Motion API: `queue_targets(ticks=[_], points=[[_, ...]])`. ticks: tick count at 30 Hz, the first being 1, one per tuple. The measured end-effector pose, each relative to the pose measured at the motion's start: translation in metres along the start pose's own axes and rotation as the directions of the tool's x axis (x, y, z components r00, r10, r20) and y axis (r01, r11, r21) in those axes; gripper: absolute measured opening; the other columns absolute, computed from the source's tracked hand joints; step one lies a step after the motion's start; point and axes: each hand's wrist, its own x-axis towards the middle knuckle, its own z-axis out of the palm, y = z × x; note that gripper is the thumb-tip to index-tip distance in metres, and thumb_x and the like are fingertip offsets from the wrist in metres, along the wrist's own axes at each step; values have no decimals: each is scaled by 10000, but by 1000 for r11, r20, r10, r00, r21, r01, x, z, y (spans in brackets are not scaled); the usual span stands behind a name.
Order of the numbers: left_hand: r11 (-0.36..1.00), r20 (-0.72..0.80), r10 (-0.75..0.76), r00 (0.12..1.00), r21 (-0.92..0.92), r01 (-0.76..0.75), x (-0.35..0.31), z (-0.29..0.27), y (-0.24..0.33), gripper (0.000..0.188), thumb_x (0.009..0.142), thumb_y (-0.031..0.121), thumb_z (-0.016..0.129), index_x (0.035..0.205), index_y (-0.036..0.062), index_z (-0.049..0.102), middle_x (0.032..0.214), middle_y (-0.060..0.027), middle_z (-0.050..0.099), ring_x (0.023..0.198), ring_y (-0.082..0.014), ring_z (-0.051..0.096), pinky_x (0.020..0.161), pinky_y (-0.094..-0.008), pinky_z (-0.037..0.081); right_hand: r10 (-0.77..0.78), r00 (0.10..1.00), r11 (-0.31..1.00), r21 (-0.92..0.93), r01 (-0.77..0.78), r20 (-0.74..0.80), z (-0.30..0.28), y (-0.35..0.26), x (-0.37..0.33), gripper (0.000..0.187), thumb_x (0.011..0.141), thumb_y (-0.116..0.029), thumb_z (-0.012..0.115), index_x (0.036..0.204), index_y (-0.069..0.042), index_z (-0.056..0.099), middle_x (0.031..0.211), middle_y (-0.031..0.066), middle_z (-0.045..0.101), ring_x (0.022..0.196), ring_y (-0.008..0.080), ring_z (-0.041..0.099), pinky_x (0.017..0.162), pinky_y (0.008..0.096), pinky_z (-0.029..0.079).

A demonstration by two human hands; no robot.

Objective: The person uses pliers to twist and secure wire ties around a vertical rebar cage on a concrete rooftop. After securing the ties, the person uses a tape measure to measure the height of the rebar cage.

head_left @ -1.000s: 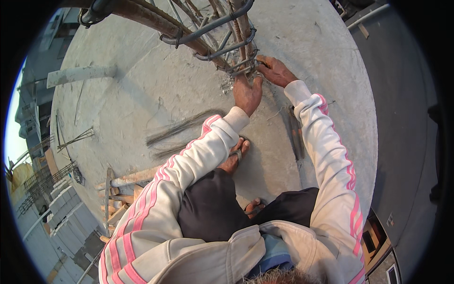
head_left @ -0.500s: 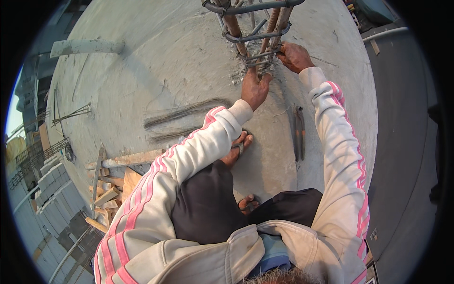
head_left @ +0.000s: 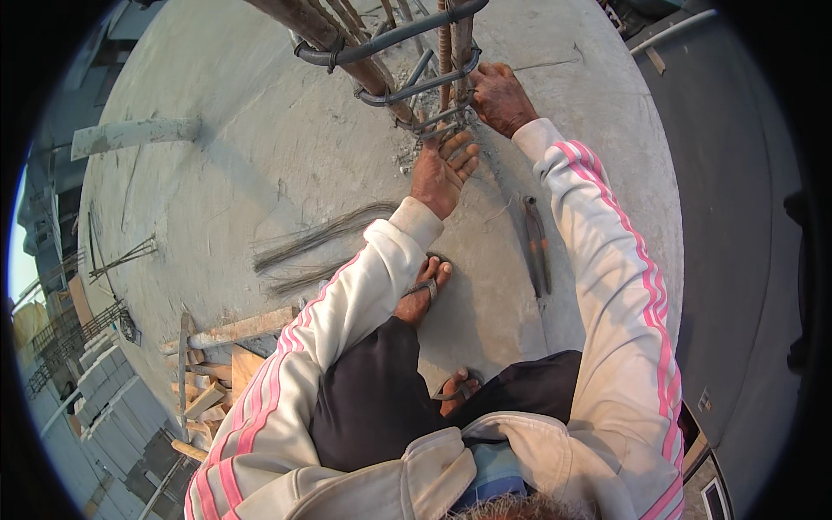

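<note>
A column cage of rusty upright bars (head_left: pixel 444 61) with dark bent stirrups (head_left: pixel 394 43) rises from the concrete. Low at the near side of the cage is my left hand (head_left: pixel 438 178), palm partly turned up, fingers apart and thumb side by the lowest stirrup. My right hand (head_left: pixel 503 100) is closed against the right corner bar. A thin wire (head_left: pixel 546 64) sticks out to the right from its fingers; their tips are hidden behind the hand. Pliers-like nippers (head_left: pixel 536 247) with worn orange on the handles lie on the slab below my right hand.
Two bundles of thin wire (head_left: pixel 325 236) lie left of my left forearm. Wood offcuts (head_left: pixel 208 399) and a long timber (head_left: pixel 243 329) are at lower left, a flat board (head_left: pixel 134 137) farther up. My sandalled feet (head_left: pixel 423 290) rest on the concrete slab (head_left: pixel 260 147).
The view has shifted, bringing more of the cage in. My left hand has turned, its fingers spreading to show the palm. The wire at my right hand has swung farther away from me.
</note>
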Motion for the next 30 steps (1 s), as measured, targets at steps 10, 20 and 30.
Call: queue_targets(ticks=[10,20,30], points=[[1000,-233,9,972,-26,-15,15,2,-8,321,1062,357,535,1230,82,538,1063,-99,685,938,-254,695,848,-399,586,25,999,981,194,-21,-20,4,-4,-4,117,867,-129,675,954,-136,753,1095,39,656,1076,259,631,954,419,507],[999,-239,33,970,-16,-38,7,12,-7,257,1039,263,594,1197,66,545,1022,-94,667,926,-256,693,861,-413,600,142,950,807,522,-274,279,-5,-1,-5,206,954,-233,651,1119,-146,737,992,100,730,978,334,703,864,457,557],[596,26,417,909,747,-295,7,24,-15,243,1061,220,486,1110,-7,558,884,-143,676,692,-254,727,616,-350,603,338,884,474,753,-457,324,10,-13,-39,326,993,-264,616,1253,-94,716,1140,168,745,1021,340,721,936,433,544]])
